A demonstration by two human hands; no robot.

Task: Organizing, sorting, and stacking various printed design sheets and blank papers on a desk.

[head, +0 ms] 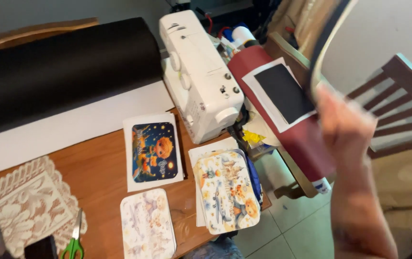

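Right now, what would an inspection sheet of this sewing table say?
Surface: wooden table with a lace mat at the near left corner.
Job's things: right hand, blurred, grips a dark curved strip; beside it a dark red roll bearing a black patch on white paper.
Clutter: white sewing machine, black roll, three printed cartoon panels, green-handled scissors.
Grippers: left hand not in view.
Cables: a dark cord beside the machine.
Surroundings: wooden chair, tiled floor.
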